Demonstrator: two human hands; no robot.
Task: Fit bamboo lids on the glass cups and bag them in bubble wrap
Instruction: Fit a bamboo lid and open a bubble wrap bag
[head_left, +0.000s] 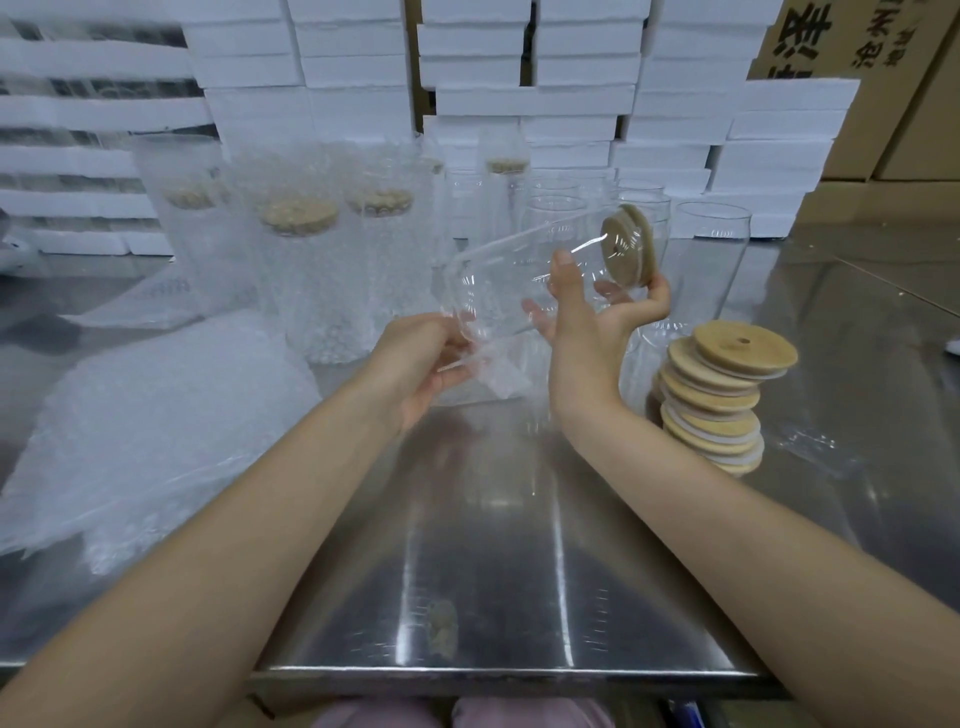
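Holds one glass cup (519, 280) in the air above the table (519, 545), tipped almost onto its side. Lays its long axis from lower left to upper right: base down at the left grip (426, 364), mouth up at the right grip (587, 322).

Clasps the base end with the left grip, fingers curled round the glass, palm turned inward. Wraps the right grip round the mouth end, thumb (563, 270) raised across the near wall, fingers curled behind and under, one fingertip touching the lower rim of the bamboo lid (626, 244). Presents the lid tilted, upper face turned away to the right, disc against the cup's mouth; cannot tell through the glare whether fully seated or only pressed there.

Bends the right wrist back, forearm rising from the lower right; brings the left forearm in from the lower left, both meeting over the middle of the table.

Looks like the end of lidding for this cup, with bagging to come. Hinges on one relation: base end pointing down and left, towards the heap of bubble wrap bags (145, 415) on the table's left side, so left grip nearer the bags, right grip nearer the lid. Probably calls for freeing the left grip to fetch a bag while the right carries the cup, base leading.

Has, just right of the right forearm, a leaning stack of lids (727, 395) beside bare cups (711, 260); further back on the left, bagged cups (296, 260) with lids on.
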